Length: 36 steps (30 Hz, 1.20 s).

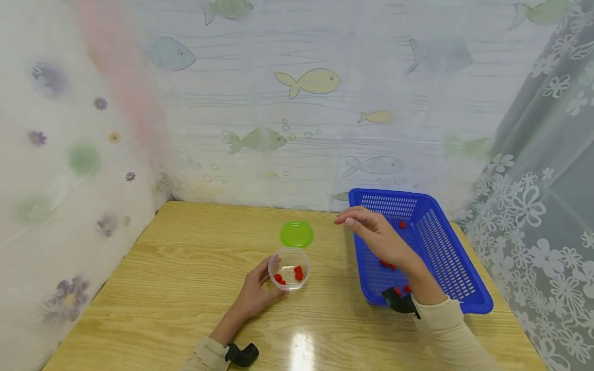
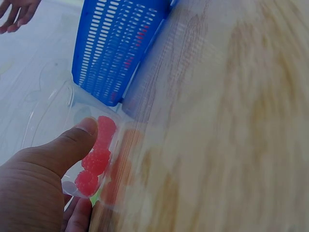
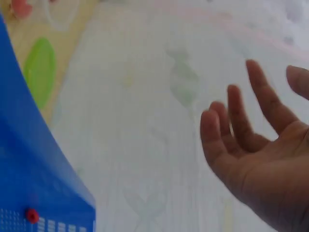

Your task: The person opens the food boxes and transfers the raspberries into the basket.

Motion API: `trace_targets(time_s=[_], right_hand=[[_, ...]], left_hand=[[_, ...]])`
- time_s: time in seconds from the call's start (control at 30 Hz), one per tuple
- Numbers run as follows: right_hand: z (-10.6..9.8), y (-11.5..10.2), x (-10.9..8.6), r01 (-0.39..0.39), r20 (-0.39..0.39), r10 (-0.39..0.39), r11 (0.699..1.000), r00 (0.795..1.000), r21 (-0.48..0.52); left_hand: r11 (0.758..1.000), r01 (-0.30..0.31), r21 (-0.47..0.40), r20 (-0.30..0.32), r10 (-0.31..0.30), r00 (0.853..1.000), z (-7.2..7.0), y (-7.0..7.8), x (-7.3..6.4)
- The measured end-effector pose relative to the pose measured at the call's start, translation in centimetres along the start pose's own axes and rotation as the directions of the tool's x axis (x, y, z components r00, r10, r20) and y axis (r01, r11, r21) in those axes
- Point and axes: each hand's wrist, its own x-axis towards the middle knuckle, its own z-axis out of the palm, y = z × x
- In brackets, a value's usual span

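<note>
My left hand (image 1: 260, 288) grips a clear plastic tub (image 1: 290, 251) by its side on the table. Through its wall several red raspberries (image 2: 95, 162) show, lying at the bottom. The left thumb (image 2: 72, 145) presses the outside of the tub in the left wrist view. Over the left part of a blue plastic basket (image 1: 445, 257), my right hand (image 1: 382, 239) hangs in the air with loosely bent fingers and holds nothing. Several red raspberries (image 1: 402, 224) lie in the basket, some partly hidden by the right hand and wrist.
A round green lid (image 1: 297, 234) lies flat just behind the tub. The wooden table (image 1: 185, 247) meets a fish-patterned curtain (image 1: 306, 129) at its back edge. Another sheer curtain with white flowers (image 1: 547, 257) hangs close to the basket's right side.
</note>
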Motion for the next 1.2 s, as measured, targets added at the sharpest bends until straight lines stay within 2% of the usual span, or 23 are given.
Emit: trace_targets(time_s=[0.23, 0.43, 0.53, 0.67, 0.77, 0.83, 0.93, 1.1, 1.2], right_hand=[[6.4, 1.3, 0.7, -0.041, 0.013, 0.045, 0.978, 0.999, -0.205], [10.8, 3.3, 1.1, -0.091, 0.094, 0.122, 0.955, 0.988, -0.281], [12.4, 4.1, 1.3, -0.12, 0.097, 0.168, 0.917, 0.981, -0.38], [13.8, 4.5, 1.7, -0.135, 0.082, 0.213, 0.828, 0.974, -0.544], [14.4, 4.5, 1.8, -0.158, 0.076, 0.249, 0.791, 0.965, -0.591], [14.8, 4.6, 1.9, -0.178, 0.073, 0.274, 0.784, 0.959, -0.595], [15.1, 5.1, 2.0, -0.203, 0.078, 0.293, 0.809, 0.953, -0.551], [15.3, 6.3, 2.4, -0.231, 0.13, 0.293, 0.906, 0.947, -0.355], [15.2, 6.8, 2.6, -0.262, 0.142, 0.307, 0.927, 0.941, -0.268]], left_hand=[[1.0, 0.005, 0.005, 0.0, -0.005, 1.0, 0.0, 0.1, 0.0], [1.0, 0.018, 0.01, -0.009, -0.018, 1.0, 0.0, 0.2, 0.0], [1.0, 0.016, 0.014, -0.009, -0.016, 1.0, 0.0, 0.0, 0.0], [1.0, 0.005, 0.008, -0.004, -0.005, 1.0, 0.0, -0.1, 0.1], [1.0, -0.006, 0.003, 0.002, 0.006, 1.0, 0.0, 0.0, 0.1], [1.0, -0.011, 0.005, 0.005, 0.011, 1.0, 0.0, 0.0, 0.1], [1.0, -0.01, 0.004, 0.006, 0.01, 1.0, 0.0, 0.0, 0.1], [1.0, 0.0, 0.0, 0.008, 0.0, 1.0, 0.0, 0.0, 0.0], [1.0, 0.0, 0.004, 0.005, 0.0, 1.0, -0.1, 0.0, 0.0]])
